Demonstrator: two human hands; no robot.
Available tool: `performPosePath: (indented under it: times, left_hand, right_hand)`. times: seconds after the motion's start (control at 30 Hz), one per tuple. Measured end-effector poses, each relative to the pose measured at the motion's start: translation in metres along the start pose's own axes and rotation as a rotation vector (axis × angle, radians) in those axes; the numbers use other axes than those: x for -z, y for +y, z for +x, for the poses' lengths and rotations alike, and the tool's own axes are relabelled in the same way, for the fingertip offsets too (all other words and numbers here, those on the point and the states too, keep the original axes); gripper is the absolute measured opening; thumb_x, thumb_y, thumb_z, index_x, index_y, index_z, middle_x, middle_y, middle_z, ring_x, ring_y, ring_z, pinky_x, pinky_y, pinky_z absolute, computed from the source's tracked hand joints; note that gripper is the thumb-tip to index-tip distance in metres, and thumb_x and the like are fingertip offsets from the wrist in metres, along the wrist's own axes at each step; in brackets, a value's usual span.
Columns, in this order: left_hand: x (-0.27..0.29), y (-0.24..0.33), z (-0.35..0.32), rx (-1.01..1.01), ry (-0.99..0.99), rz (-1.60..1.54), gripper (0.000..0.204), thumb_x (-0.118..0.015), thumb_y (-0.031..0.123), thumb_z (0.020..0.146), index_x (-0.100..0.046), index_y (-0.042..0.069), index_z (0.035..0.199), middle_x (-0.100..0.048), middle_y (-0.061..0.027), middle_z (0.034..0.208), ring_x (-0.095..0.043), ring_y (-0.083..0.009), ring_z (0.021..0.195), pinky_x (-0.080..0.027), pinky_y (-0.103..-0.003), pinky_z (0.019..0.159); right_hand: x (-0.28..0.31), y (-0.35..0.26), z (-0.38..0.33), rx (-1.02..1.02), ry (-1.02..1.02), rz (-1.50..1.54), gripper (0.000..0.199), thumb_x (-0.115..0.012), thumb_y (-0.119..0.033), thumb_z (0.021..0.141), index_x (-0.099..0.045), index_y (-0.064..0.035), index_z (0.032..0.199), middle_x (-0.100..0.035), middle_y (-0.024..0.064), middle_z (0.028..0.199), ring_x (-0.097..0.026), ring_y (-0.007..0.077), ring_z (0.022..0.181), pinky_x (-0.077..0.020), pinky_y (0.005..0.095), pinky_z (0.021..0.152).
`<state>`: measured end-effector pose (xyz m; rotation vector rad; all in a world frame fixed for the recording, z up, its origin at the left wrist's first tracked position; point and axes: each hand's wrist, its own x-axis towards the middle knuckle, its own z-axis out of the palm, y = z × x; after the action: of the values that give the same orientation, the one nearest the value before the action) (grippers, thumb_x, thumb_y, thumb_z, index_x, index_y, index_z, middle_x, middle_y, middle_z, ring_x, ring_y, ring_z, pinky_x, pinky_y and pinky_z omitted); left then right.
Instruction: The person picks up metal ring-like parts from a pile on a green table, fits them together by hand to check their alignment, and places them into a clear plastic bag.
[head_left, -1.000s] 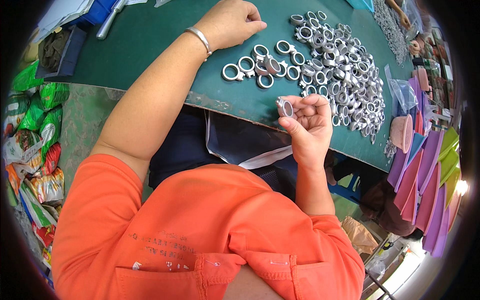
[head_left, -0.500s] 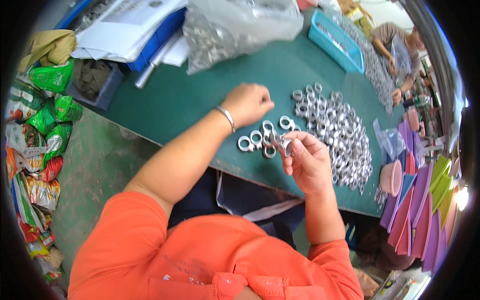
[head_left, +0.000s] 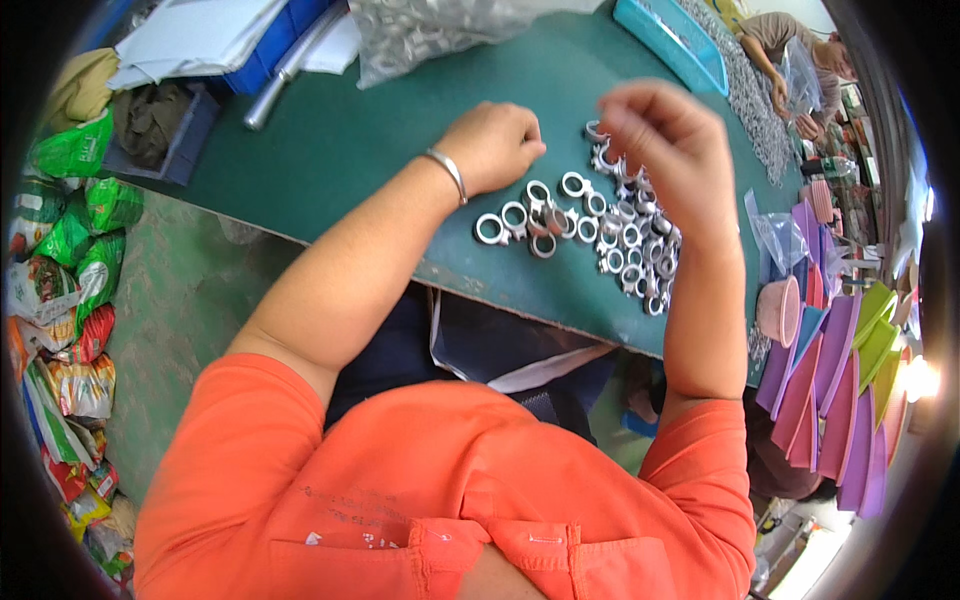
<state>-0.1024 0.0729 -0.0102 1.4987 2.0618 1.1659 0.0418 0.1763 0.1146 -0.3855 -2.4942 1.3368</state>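
My left hand (head_left: 495, 145) rests on the green table with its fingers curled in; whatever they might hold is hidden. A metal bangle circles that wrist. Just below it lies a small group of silver metal rings with side lugs (head_left: 514, 216), one of them blurred. To the right, my right hand (head_left: 675, 145) is over the pile of similar metal rings (head_left: 630, 240), covering part of it. Motion smears its fingers, so I cannot make out whether anything is between them.
A turquoise basket (head_left: 672, 45) and a clear bag of metal parts (head_left: 425, 40) stand at the back. Papers (head_left: 195, 35) lie on a blue bin at the left. Coloured plastic trays (head_left: 820, 400) stack at the right. Another person (head_left: 790, 60) works at far right.
My right hand has moved away from the small group, up and right over the pile; the ring it held no longer shows in it. My left hand stays curled. The view has shifted slightly.
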Motion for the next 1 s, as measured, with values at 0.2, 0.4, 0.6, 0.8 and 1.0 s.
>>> performPosePath:
  times: [0.2, 0.4, 0.6, 0.8, 1.0]
  left_hand:
    - [0.006, 0.0, -0.003, 0.058, -0.012, 0.016, 0.023, -0.067, 0.023, 0.084, -0.071, 0.001, 0.09, -0.071, -0.0156, 0.086, -0.069, -0.0286, 0.08, -0.054, -0.036, 0.074]
    - [0.006, 0.001, -0.001, 0.062, -0.017, 0.001, 0.025, -0.067, 0.024, 0.085, -0.071, 0.001, 0.092, -0.072, -0.0144, 0.086, -0.069, -0.0259, 0.079, -0.054, -0.034, 0.073]
    - [0.008, 0.0, -0.001, 0.053, -0.014, 0.026, 0.026, -0.068, 0.025, 0.086, -0.071, 0.0, 0.094, -0.071, -0.0126, 0.081, -0.067, -0.0197, 0.063, -0.053, -0.031, 0.061]
    - [0.002, -0.003, 0.0, 0.062, 0.0, -0.037, 0.025, -0.068, 0.024, 0.086, -0.07, -0.001, 0.092, -0.067, -0.0075, 0.073, -0.061, -0.0133, 0.055, -0.049, -0.026, 0.052]
    - [0.002, -0.005, 0.0, 0.075, 0.008, -0.023, 0.025, -0.069, 0.023, 0.087, -0.07, -0.001, 0.092, -0.065, -0.0056, 0.071, -0.058, -0.011, 0.054, -0.048, -0.025, 0.05]
  right_hand:
    - [-0.05, 0.036, -0.063, -0.043, -0.088, -0.38, 0.033, -0.076, -0.015, 0.081, -0.062, -0.0017, 0.107, -0.057, 0.0125, 0.093, -0.059, 0.0254, 0.077, -0.0502, 0.0341, 0.069]
    - [-0.065, 0.063, -0.084, 0.006, 0.202, -0.323, 0.025, -0.075, -0.005, 0.08, -0.065, -0.0025, 0.103, -0.059, 0.0103, 0.1, -0.061, 0.0226, 0.079, -0.051, 0.033, 0.068]
    - [-0.073, 0.077, -0.108, 0.038, 0.328, -0.322, 0.029, -0.077, -0.004, 0.077, -0.066, -0.0044, 0.103, -0.066, 0.0089, 0.099, -0.064, 0.0204, 0.086, -0.0513, 0.0323, 0.076]
    - [-0.087, 0.083, -0.12, 0.038, 0.506, -0.19, 0.04, -0.079, -0.004, 0.074, -0.056, -0.0041, 0.107, -0.066, 0.0062, 0.1, -0.063, 0.0166, 0.086, -0.0491, 0.0284, 0.076]
    - [-0.086, 0.083, -0.127, 0.096, 0.491, 0.18, 0.059, -0.075, 0.007, 0.075, -0.04, -0.0059, 0.121, -0.062, 0.015, 0.112, -0.064, 0.0185, 0.096, -0.0513, 0.0289, 0.079]
